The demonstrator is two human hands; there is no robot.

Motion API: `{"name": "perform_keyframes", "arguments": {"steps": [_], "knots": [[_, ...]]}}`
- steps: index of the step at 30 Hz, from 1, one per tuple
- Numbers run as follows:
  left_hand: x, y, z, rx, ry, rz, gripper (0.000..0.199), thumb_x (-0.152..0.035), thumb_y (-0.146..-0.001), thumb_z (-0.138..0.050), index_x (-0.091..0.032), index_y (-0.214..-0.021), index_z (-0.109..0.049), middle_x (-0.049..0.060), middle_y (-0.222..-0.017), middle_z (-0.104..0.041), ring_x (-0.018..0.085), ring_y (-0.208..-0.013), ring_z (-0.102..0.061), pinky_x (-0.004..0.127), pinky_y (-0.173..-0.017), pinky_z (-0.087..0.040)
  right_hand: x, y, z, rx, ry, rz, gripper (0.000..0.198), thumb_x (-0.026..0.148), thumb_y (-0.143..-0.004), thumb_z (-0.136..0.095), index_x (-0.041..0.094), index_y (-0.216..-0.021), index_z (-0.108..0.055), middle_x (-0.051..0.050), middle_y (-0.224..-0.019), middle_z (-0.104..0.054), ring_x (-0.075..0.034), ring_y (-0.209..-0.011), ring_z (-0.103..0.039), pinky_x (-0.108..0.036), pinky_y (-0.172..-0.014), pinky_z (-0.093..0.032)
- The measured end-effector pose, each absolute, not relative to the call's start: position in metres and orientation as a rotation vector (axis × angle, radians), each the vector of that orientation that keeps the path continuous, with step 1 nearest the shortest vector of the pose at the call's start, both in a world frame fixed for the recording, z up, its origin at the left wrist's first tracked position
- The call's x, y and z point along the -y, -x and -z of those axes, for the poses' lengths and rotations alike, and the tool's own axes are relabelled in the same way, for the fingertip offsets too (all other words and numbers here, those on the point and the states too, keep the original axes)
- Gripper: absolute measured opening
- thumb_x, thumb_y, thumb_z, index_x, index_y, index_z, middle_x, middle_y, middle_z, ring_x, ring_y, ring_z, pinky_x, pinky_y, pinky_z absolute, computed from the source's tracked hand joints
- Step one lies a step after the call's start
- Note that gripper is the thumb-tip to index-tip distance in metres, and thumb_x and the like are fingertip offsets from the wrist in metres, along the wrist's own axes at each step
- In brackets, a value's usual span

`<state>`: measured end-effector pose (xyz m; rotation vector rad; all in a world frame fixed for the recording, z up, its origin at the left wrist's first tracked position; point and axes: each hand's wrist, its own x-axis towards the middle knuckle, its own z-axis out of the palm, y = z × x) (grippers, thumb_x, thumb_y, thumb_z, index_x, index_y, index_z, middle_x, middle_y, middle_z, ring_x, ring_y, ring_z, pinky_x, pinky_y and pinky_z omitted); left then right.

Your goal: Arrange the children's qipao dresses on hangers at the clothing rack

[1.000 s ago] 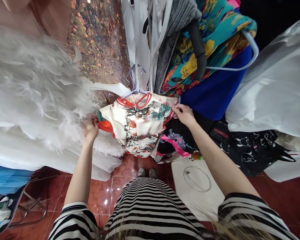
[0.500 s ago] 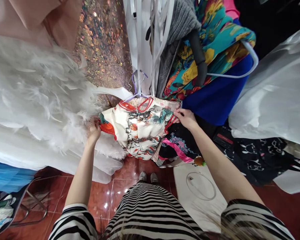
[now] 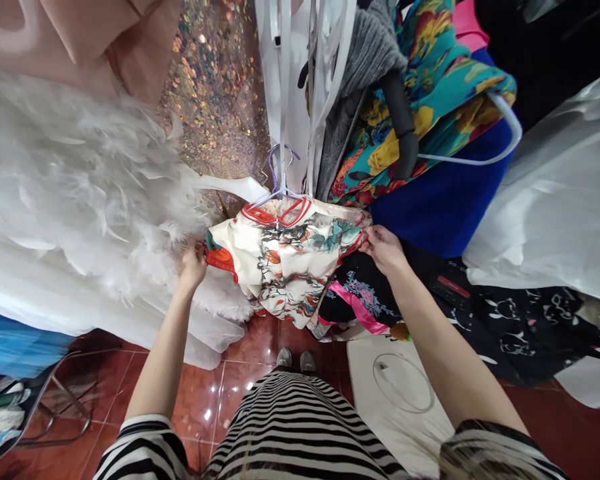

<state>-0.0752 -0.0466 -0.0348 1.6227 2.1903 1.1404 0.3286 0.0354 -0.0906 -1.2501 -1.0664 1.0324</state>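
Observation:
In front of me hangs a cream floral dress [image 3: 260,250] with red piping at its neck and sleeve edges. A thin purple hanger [image 3: 276,175] carries it by the collar. My left hand [image 3: 194,262] is closed on the left sleeve, whose red lining shows. On the other side my right hand [image 3: 384,249] pinches the red-edged right sleeve between thumb and fingers. The dress is spread sideways between both hands. White feathery fabric [image 3: 120,193] lies right beside my left hand. Below my right hand is a black garment [image 3: 353,290] with embroidered flowers and a pink band.
A sequinned fabric [image 3: 215,93] and white straps [image 3: 284,87] hang behind the dress. To the right are a teal floral garment [image 3: 430,113] on a white hanger and blue cloth [image 3: 445,200]. A white board [image 3: 380,427] stands by my feet; a metal-framed chair [image 3: 55,413] is lower left.
The dress and both hands sit slightly further right and lower in view, as does the background. My right hand has shifted a little outward along the sleeve edge. Both grips stay on the sleeves.

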Motion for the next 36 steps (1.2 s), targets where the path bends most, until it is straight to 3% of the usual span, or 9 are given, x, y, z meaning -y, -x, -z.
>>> {"name": "perform_keyframes", "arguments": {"steps": [4,9,13,17,23,28,32,36], "knots": [[0.049,0.068,0.037,-2.244,-1.625,-1.109,0.01,-0.021,-0.078,-0.047,-0.023,-0.085,-0.054,0.001,-0.068,-0.058,0.02,-0.066,-0.06,0.033,-0.068,-0.051,-0.025,-0.329,0.079,1.105,1.244,-1.082,0.057,0.078,-0.061,-0.067,0.022,-0.069,-0.055,0.007,-0.047,-0.041,-0.009,-0.039,-0.042,-0.023,-0.042,-0.044],[0.048,0.062,0.039,-2.34,-1.657,-1.159,0.018,-0.02,-0.078,-0.05,-0.023,-0.092,-0.06,0.005,-0.075,-0.064,0.024,-0.074,-0.064,0.035,-0.073,-0.053,-0.023,-0.325,0.079,1.147,1.239,-1.01,0.044,0.062,-0.057,-0.074,0.022,-0.07,-0.06,0.007,-0.047,-0.042,-0.011,-0.042,-0.041,-0.026,-0.043,-0.043],[0.045,0.053,0.032,-2.347,-1.864,-1.191,0.032,-0.024,-0.082,-0.052,-0.02,-0.112,-0.062,0.013,-0.103,-0.068,0.03,-0.1,-0.064,0.042,-0.092,-0.052,-0.028,-0.316,0.094,1.022,1.24,-1.017,0.036,0.055,-0.065,-0.071,0.022,-0.072,-0.058,0.007,-0.05,-0.039,-0.01,-0.043,-0.04,-0.026,-0.045,-0.045],[0.037,0.045,0.023,-2.211,-2.052,-1.029,0.043,-0.028,-0.084,-0.052,-0.019,-0.125,-0.06,0.015,-0.128,-0.061,0.031,-0.122,-0.057,0.042,-0.104,-0.046,-0.032,-0.305,0.105,0.949,1.224,-0.999,0.039,0.059,-0.068,-0.068,0.023,-0.071,-0.053,0.007,-0.055,-0.04,-0.009,-0.045,-0.041,-0.025,-0.047,-0.049],[0.021,0.047,0.016,-2.212,-1.988,-0.97,0.026,-0.027,-0.088,-0.048,-0.021,-0.096,-0.071,0.011,-0.103,-0.071,0.027,-0.101,-0.065,0.035,-0.092,-0.05,-0.036,-0.297,0.108,0.885,1.193,-0.941,0.053,0.072,-0.062,-0.066,0.024,-0.072,-0.048,0.005,-0.058,-0.046,-0.011,-0.05,-0.047,-0.024,-0.046,-0.049],[0.014,0.05,0.015,-2.213,-2.011,-0.923,0.022,-0.023,-0.086,-0.049,-0.021,-0.076,-0.069,0.008,-0.085,-0.071,0.025,-0.084,-0.064,0.031,-0.078,-0.049,-0.032,-0.309,0.099,1.062,1.267,-0.858,0.05,0.073,-0.064,-0.061,0.025,-0.07,-0.05,0.006,-0.047,-0.042,-0.013,-0.042,-0.044,-0.03,-0.047,-0.049],[0.014,0.045,0.009,-2.274,-1.963,-0.836,0.022,-0.019,-0.085,-0.048,-0.02,-0.076,-0.067,0.007,-0.084,-0.072,0.022,-0.082,-0.064,0.028,-0.076,-0.047,-0.026,-0.323,0.091,1.271,1.386,-0.751,0.042,0.064,-0.067,-0.062,0.022,-0.072,-0.06,0.003,-0.044,-0.046,-0.019,-0.046,-0.054,-0.032,-0.052,-0.05],[0.015,0.037,0.001,-2.377,-1.894,-0.608,0.026,-0.016,-0.088,-0.043,-0.017,-0.085,-0.069,0.009,-0.092,-0.074,0.02,-0.085,-0.065,0.026,-0.077,-0.046,-0.029,-0.323,0.092,1.249,1.381,-0.815,0.046,0.067,-0.067,-0.059,0.021,-0.074,-0.061,0.002,-0.047,-0.052,-0.022,-0.047,-0.059,-0.033,-0.049,-0.049]]}}
